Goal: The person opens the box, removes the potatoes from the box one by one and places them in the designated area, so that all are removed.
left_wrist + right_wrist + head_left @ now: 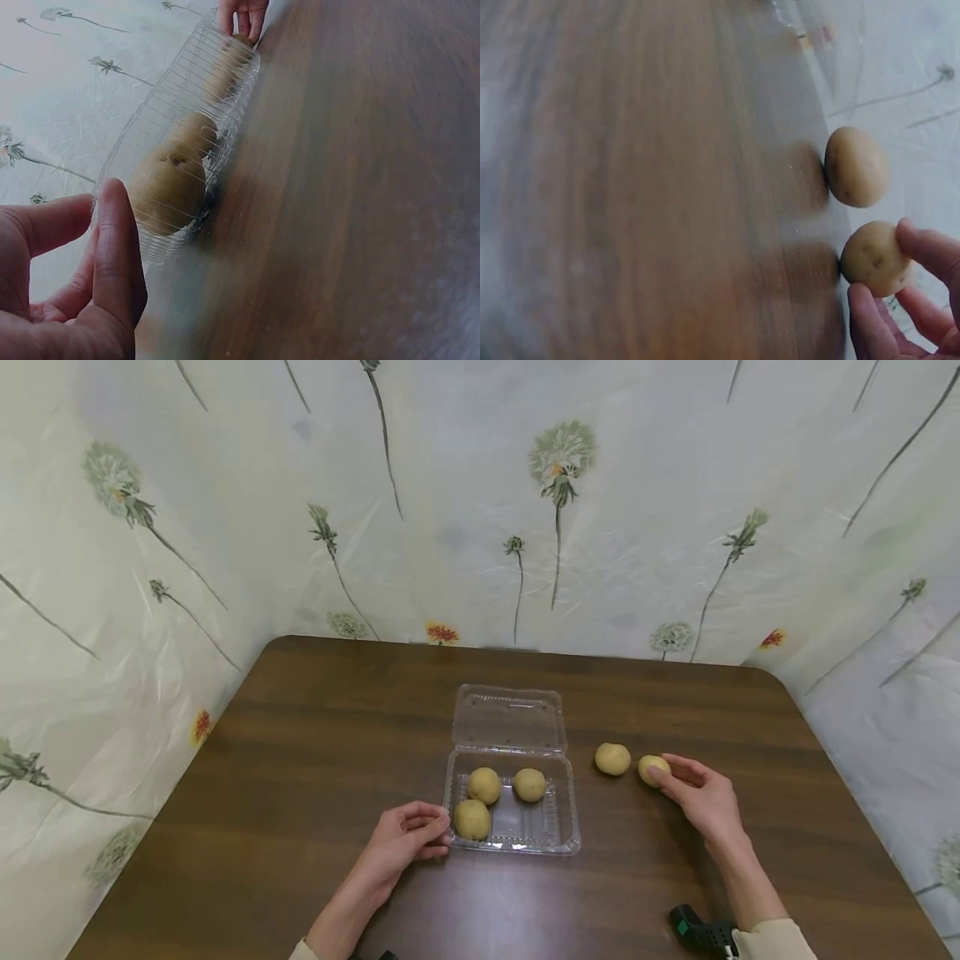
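A clear plastic clamshell container (558, 839) lies on the table with its lid (510, 720) folded back. Three potatoes (484, 786) sit inside it. My left hand (408, 843) is at the container's left side, and in the left wrist view its thumb and fingers (116, 240) pinch the rim. To the right of the container, my right hand (699, 793) holds a small potato (876, 259) between thumb and fingers, low at the tabletop. Another potato (612, 759) rests on the table just left of the held one.
The brown wooden table (337, 718) has rounded far corners and meets a wall sheet (450, 560) printed with dandelions. A black device (701, 931) sits by the right wrist.
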`<state>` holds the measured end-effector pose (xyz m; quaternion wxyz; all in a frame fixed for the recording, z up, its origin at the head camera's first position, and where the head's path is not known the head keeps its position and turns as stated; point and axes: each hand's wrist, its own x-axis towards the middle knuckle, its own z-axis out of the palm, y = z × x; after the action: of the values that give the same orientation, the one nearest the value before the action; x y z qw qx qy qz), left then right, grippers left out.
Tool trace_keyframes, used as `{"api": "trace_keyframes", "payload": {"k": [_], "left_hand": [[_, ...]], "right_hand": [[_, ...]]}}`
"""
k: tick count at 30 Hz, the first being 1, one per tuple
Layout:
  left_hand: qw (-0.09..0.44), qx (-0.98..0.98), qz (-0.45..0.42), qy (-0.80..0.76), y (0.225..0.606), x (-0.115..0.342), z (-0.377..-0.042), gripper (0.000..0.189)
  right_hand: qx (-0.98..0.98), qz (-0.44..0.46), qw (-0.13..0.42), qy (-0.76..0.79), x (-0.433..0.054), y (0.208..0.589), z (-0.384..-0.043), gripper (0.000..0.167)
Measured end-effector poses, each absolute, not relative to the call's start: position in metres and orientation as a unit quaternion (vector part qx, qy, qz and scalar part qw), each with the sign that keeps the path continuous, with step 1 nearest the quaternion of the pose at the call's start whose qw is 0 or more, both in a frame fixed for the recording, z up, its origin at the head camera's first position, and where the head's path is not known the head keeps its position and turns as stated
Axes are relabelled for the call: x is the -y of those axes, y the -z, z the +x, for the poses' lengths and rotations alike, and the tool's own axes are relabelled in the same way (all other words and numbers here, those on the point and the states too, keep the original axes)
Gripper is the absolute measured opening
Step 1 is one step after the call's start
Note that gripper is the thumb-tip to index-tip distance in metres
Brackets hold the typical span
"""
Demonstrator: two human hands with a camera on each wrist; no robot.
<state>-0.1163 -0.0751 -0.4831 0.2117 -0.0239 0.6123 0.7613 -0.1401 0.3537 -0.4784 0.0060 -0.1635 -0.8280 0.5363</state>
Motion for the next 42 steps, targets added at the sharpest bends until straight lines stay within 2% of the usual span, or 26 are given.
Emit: {"api": "trace_keyframes", "payload": {"k": [17,23,42], "left_hand": [[0.206,-0.620,-0.027,-0.757,0.484,0.075,-0.113,0.032],[0.209,-0.617,-0.024,-0.759,0.484,0.074,-0.115,0.036],[0.208,-0.614,-0.031,-0.761,0.483,0.074,-0.114,0.029]], "right_hand": [[0.817,-0.187,-0.010,-0.545,-0.352,0.477,-0.145,0.078],[0.822,-0.179,0.000,-0.540,-0.350,0.475,-0.148,0.077],[0.819,-0.189,-0.013,-0.541,-0.345,0.476,-0.150,0.079]]}}
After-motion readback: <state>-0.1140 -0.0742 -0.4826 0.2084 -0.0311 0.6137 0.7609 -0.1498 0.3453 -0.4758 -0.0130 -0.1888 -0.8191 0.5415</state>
